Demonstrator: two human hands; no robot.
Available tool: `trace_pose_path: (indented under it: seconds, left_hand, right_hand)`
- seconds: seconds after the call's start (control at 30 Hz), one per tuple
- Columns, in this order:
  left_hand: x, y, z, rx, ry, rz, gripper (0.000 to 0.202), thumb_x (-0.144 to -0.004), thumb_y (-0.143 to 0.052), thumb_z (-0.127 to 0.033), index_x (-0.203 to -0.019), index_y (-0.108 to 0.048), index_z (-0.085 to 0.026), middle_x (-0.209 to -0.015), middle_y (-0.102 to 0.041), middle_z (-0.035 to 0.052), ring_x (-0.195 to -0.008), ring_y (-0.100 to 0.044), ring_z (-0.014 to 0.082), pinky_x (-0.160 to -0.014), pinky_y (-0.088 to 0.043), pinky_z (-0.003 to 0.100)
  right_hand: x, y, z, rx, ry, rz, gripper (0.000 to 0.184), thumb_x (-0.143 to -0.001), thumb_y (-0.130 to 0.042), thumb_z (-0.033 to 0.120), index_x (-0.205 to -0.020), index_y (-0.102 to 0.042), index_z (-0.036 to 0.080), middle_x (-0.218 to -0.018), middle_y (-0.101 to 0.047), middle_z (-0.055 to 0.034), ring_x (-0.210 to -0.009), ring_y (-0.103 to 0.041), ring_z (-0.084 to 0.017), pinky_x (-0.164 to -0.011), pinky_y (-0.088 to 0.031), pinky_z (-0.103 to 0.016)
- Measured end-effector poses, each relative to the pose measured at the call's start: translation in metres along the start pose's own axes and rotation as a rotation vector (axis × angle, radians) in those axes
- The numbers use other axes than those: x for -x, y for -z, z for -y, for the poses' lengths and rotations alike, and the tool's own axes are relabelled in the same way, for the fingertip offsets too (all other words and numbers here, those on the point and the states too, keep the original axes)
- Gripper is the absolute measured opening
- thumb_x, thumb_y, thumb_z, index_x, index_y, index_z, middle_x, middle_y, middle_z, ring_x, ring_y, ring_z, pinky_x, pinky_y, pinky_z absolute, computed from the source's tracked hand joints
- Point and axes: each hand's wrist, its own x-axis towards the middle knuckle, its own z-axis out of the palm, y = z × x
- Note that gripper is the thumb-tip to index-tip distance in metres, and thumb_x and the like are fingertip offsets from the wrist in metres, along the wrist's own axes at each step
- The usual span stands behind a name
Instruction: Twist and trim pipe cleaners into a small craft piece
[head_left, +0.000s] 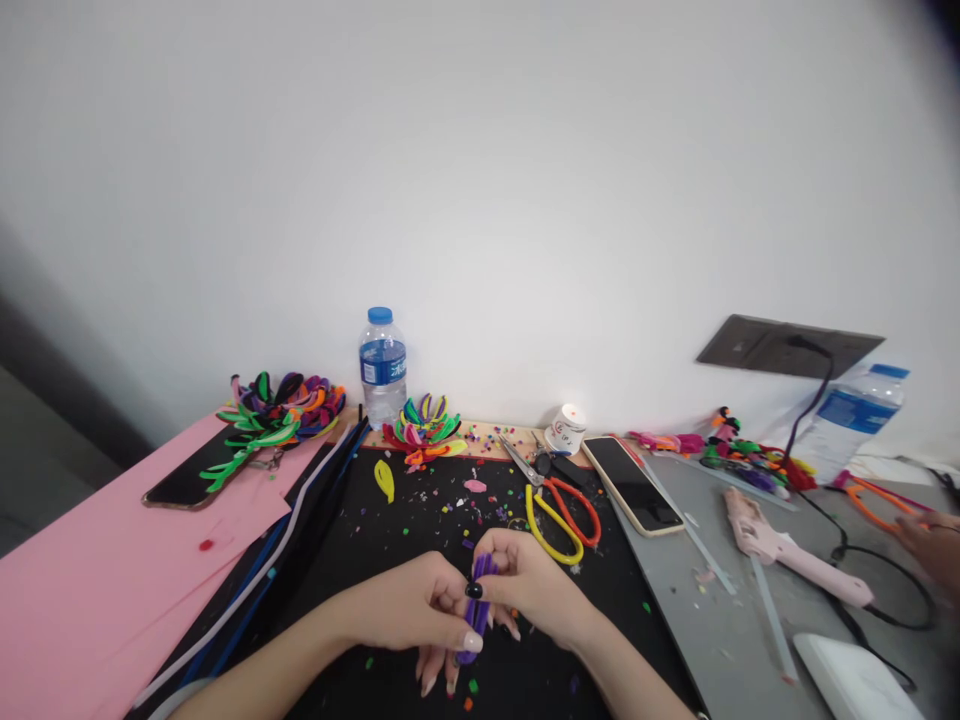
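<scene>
Between my two hands is a purple fuzzy pipe cleaner (485,568), bent into a narrow loop. My left hand (427,605) pinches its lower end between thumb and fingers. At the upper end, my right hand (529,585) grips it with the thumb laid across. Both hands are just above a black mat (375,600) strewn with small coloured scraps. Beyond them lie a yellow pipe-cleaner loop (385,481), a small pink piece (475,487) and scissors (574,515) with red and yellow handles. A cluster of multicoloured loops (426,430) rests at the mat's far edge.
Left are a pile of pipe-cleaner pieces (300,405) and a dark phone (187,478). A water bottle (383,370) and paper cup (566,430) stand by the wall. Right are another phone (634,485), a corded pink glue gun (795,555) and another person's hand (930,545) by orange-handled scissors (874,505).
</scene>
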Motion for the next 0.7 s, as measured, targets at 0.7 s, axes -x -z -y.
trace_pose_path:
  seconds: [0.7]
  left_hand:
    - [-0.0009, -0.0002, -0.0028, -0.025, -0.017, -0.077, 0.027, -0.070, -0.062, -0.038, -0.061, -0.056, -0.013, -0.053, -0.062, 0.0003, -0.034, -0.050, 0.0076, -0.037, -0.039, 0.017]
  right_hand:
    - [0.0003, 0.0026, 0.0013, 0.050, 0.024, -0.091, 0.017, -0.069, -0.062, 0.025, -0.070, -0.047, 0.017, -0.043, -0.050, 0.0087, -0.031, -0.035, -0.003, -0.030, -0.023, -0.014]
